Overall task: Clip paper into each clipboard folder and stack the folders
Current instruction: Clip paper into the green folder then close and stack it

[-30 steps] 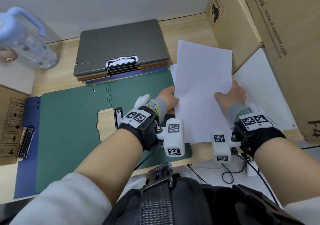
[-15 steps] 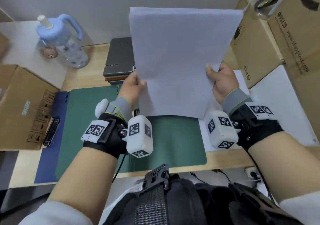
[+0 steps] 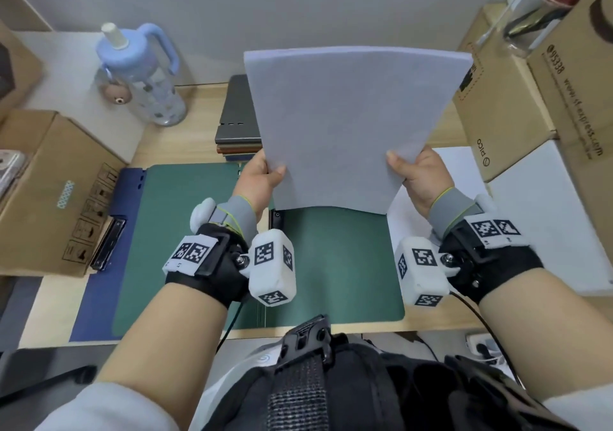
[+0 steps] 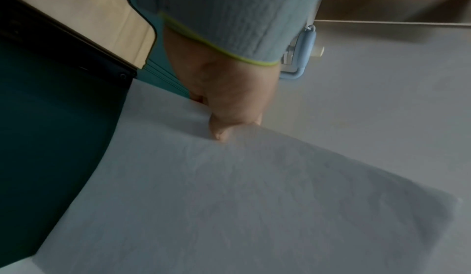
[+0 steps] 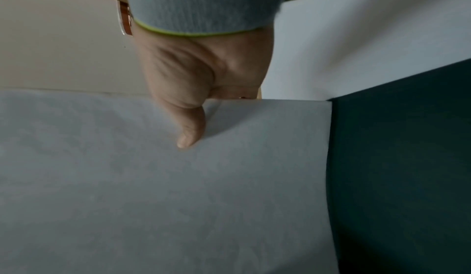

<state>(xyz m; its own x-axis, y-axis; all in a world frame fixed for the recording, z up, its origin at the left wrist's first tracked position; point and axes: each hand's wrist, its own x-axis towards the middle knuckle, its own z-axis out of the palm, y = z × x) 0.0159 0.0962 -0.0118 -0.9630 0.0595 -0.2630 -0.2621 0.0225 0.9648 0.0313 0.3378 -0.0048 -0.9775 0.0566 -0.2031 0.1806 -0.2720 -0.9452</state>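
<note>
Both hands up — left hand [image 3: 262, 178] and right hand [image 3: 419, 178] pinch the paper [image 3: 348, 125] mid-frame above the green folder [image 3: 331, 264] — seemingly several sheets.

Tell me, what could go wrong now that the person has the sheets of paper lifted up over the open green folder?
The paper is held only by its lower corners, the left hand and right hand each pinching with a thumb on top; it already bows, so sheets might slip or fan out of line. Raised like this, it hides the stacked folders behind it and part of the green folder, so lowering it squarely toward the clip could be harder.
</note>
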